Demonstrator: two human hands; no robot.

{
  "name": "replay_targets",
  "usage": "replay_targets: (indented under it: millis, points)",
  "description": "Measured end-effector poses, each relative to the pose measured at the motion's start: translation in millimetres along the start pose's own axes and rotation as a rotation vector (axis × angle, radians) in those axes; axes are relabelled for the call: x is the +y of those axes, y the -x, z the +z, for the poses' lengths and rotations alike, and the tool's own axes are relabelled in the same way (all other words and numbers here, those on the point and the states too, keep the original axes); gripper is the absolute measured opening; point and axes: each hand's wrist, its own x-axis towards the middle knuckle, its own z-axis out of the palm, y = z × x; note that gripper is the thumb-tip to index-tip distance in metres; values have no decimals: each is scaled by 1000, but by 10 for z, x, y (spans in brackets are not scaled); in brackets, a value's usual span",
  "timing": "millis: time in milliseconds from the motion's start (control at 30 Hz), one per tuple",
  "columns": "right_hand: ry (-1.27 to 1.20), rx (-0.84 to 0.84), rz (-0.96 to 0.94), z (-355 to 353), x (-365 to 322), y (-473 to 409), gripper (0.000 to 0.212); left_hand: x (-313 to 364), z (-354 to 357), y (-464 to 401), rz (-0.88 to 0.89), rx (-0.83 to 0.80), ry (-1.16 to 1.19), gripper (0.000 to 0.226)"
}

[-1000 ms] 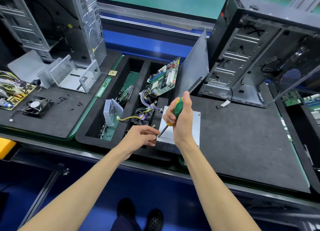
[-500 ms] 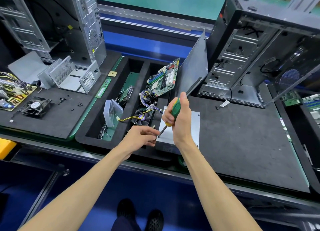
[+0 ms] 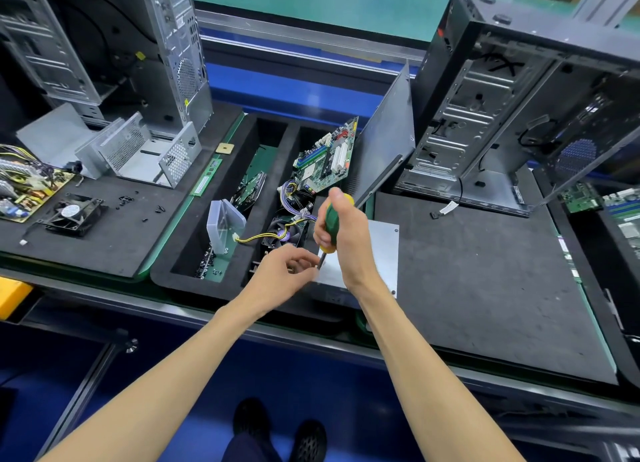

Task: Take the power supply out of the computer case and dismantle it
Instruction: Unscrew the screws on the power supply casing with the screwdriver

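Where the dark mat (image 3: 485, 288) meets the black parts tray (image 3: 180, 254), the power supply (image 3: 377, 254) lies flat near the bench's front edge, a plain silver metal box with small screws at its right-hand corners. The right hand (image 3: 346, 240) is wrapped tight around the green-and-yellow handle of a screwdriver (image 3: 329, 226), its shaft angled down to the box's near-left corner. The left hand (image 3: 284, 274) pinches its fingertips narrowly around the tip; whether it holds a screw cannot be told. Both hands cover the box's left side. The opened computer case (image 3: 502, 115) stands behind, cut off at the right.
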Motion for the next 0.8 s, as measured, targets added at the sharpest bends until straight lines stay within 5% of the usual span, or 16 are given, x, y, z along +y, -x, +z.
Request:
replay_targets:
  millis: [133,467,667,800]
  points:
    - [115,-123,55,23,-63,-14,61,89,-3,27,194,-10,-110,38]
    - [49,-157,-41,131,-152,-43,16,83,-76,-36,133,4,-314,18]
    - [130,-115,-55,133,-128,-19,39,70,-49,-93,167,13,-407,30]
    - [8,-82,-12,113,-114,-47,27,61,-84,-101,224,-88,-334,5]
